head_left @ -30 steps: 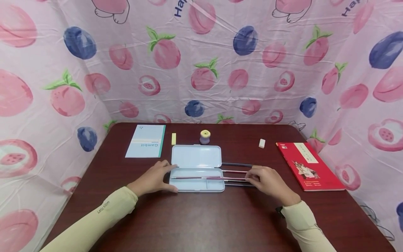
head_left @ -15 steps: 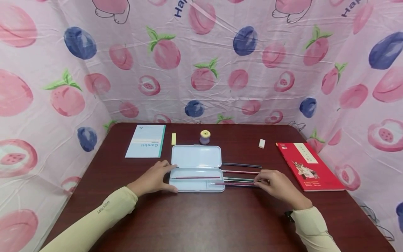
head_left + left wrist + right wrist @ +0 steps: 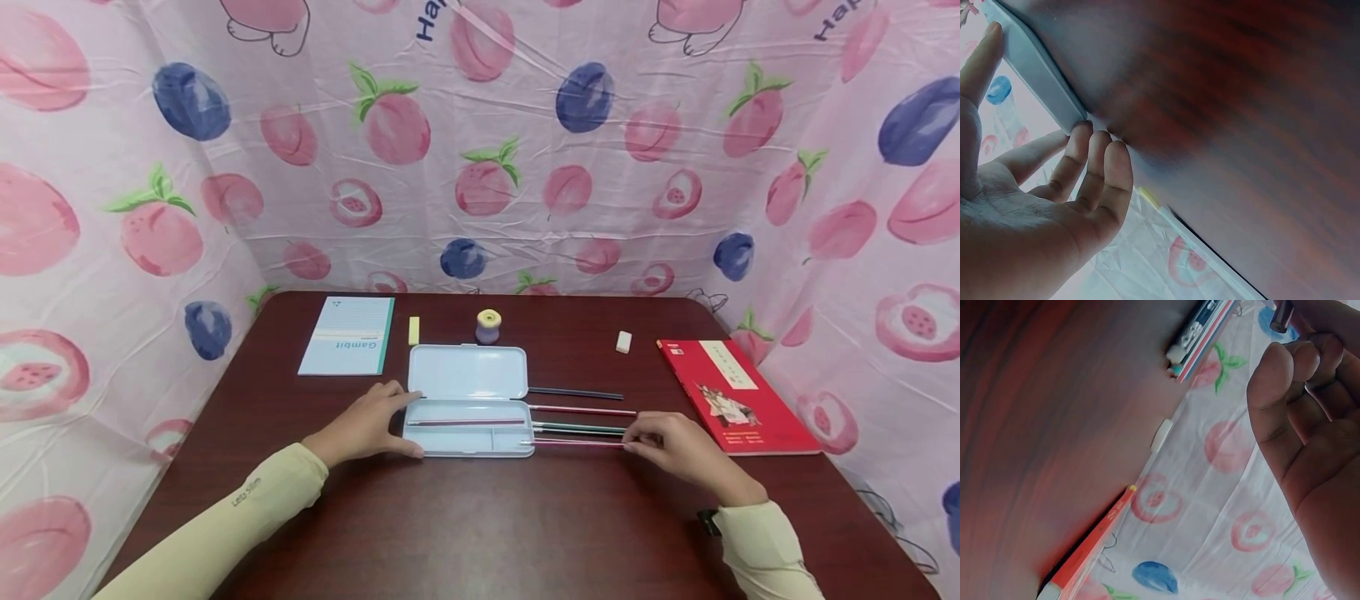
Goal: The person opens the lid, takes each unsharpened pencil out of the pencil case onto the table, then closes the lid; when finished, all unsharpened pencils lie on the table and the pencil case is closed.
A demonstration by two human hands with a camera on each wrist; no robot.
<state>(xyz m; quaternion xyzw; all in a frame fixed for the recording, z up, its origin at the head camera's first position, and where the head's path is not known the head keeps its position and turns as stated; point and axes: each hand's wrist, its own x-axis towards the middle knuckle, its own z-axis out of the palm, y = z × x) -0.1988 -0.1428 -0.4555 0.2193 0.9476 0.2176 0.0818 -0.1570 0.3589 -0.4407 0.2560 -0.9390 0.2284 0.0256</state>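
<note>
An open light-blue pencil case [image 3: 468, 372] lies mid-table, its lid folded back. My left hand [image 3: 367, 422] grips its left end, thumb at the front corner and index finger near the hinge; the left wrist view shows the fingertips at the case [image 3: 1044, 75]. One reddish pencil [image 3: 465, 422] lies inside the tray. My right hand [image 3: 678, 450] pinches the right end of a pink pencil [image 3: 577, 442], whose left tip overlaps the tray's right edge. Its blunt end [image 3: 1281, 317] pokes out above the curled fingers in the right wrist view.
Right of the case lie a dark blue pencil [image 3: 576, 392], a red one [image 3: 583, 410] and dark green ones [image 3: 581, 429]. Behind stand a notebook [image 3: 348, 337], a yellow strip [image 3: 414, 331], a yellow-and-purple spool-shaped thing [image 3: 488, 326] and a white eraser [image 3: 624, 342]. A red book [image 3: 738, 400] lies right.
My right hand has moved right and slightly toward me, drawing the pink pencil from over the tray to the front of the other pencils. The left hand has stayed on the case.
</note>
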